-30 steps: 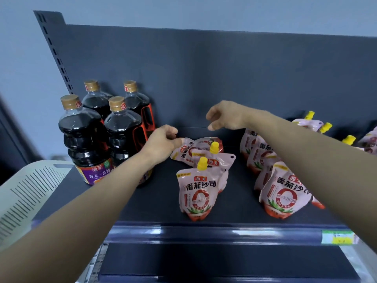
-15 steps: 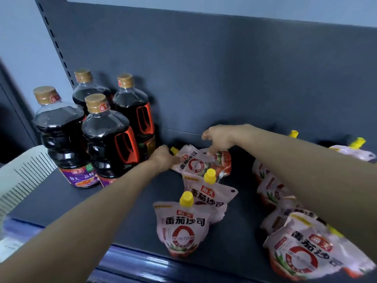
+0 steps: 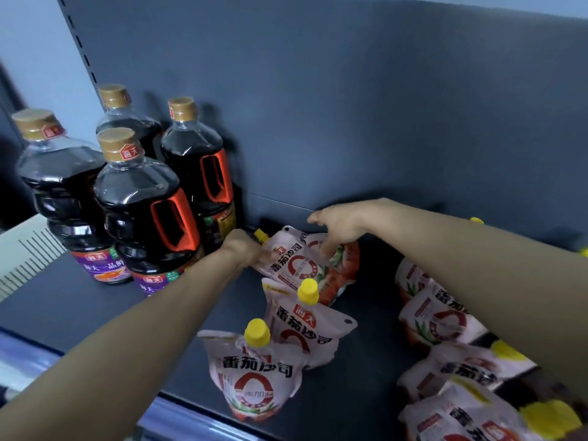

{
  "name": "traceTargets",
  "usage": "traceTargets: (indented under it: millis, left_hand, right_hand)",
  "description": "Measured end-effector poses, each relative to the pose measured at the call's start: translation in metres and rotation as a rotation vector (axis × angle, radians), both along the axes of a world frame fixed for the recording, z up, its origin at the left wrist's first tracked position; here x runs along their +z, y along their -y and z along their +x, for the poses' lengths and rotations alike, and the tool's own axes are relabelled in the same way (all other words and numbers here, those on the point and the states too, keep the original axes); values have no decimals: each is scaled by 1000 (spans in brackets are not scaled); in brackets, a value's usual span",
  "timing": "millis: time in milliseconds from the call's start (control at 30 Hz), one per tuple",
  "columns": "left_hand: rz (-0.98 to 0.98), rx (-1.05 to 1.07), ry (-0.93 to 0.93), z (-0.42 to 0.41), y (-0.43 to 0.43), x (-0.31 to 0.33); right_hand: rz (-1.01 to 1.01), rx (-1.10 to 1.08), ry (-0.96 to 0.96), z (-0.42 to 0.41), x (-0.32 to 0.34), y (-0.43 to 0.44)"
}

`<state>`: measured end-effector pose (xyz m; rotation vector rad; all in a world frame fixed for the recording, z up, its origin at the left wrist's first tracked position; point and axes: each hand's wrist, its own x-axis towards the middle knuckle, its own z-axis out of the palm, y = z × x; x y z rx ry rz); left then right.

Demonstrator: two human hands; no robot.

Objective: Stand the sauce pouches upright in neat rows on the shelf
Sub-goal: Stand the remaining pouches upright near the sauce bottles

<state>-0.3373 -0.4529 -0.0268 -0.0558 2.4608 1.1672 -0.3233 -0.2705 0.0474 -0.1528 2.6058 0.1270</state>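
At the far left, a pale slatted basket (image 3: 22, 253) sits beside the dark shelf (image 3: 79, 300). On the shelf's left part stand four dark sauce bottles (image 3: 140, 205) with tan caps, two in front and two behind. Just right of them, the left hand (image 3: 243, 249) is closed on the top-left corner of a tilted pouch (image 3: 299, 262) near the shelf's back panel, next to its yellow cap. The right hand (image 3: 342, 227) reaches in over the same pouch, fingers (image 3: 327, 251) bent down onto its upper right part; whether they truly pinch it cannot be told. In front of that pouch, two upright pouches (image 3: 302, 326) stand one behind the other toward the shelf edge. Farther right, under the right forearm, more pouches (image 3: 442, 323) lean in a loose, blurred row.
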Motion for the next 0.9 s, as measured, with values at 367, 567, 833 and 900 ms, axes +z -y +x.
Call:
traceTargets:
  millis: [367,567,833,900]
  left_hand:
    - [159,58,57,16,15,-6]
    - [285,131,133,18,22,-17]
    - [437,83,133,24,16,-20]
    - [455,80,141,23,15,-21]
  right_hand:
    - [74,80,85,-15,-17,32]
    - [4,20,98,-15,-24,32]
    - [-97,-72,97,-13,-34,28]
    - [-149,-82,135,-10,-35,30]
